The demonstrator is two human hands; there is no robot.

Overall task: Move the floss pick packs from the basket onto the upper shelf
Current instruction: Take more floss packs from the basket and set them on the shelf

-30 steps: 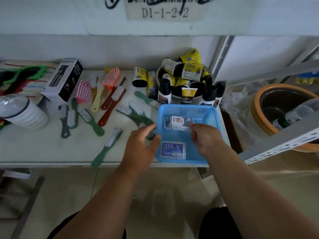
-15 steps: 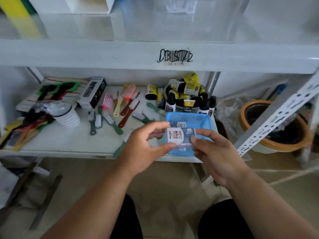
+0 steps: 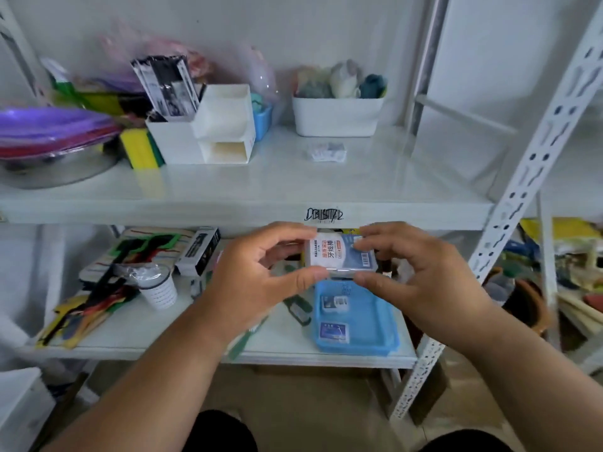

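A clear floss pick pack (image 3: 339,254) with a white and red label is pinched between my left hand (image 3: 257,272) and my right hand (image 3: 411,269), just below the front edge of the upper shelf (image 3: 261,190). On the lower shelf under my hands sits the blue basket (image 3: 378,324), and two more floss pick packs (image 3: 334,303) (image 3: 332,331) lie flat in it. One floss pick pack (image 3: 327,151) lies on the upper shelf in front of a white bin.
The upper shelf carries a white organiser (image 3: 208,132), a white bin (image 3: 337,115), sponges (image 3: 140,148) and a metal bowl (image 3: 55,161) at the left. Brushes, a cup (image 3: 158,290) and a black box (image 3: 199,252) crowd the lower shelf. A perforated white upright (image 3: 509,197) stands at the right.
Both hands have lifted the pack out of the basket up to the upper shelf's edge. My view has tilted upward, so the upper shelf's contents have come into sight.
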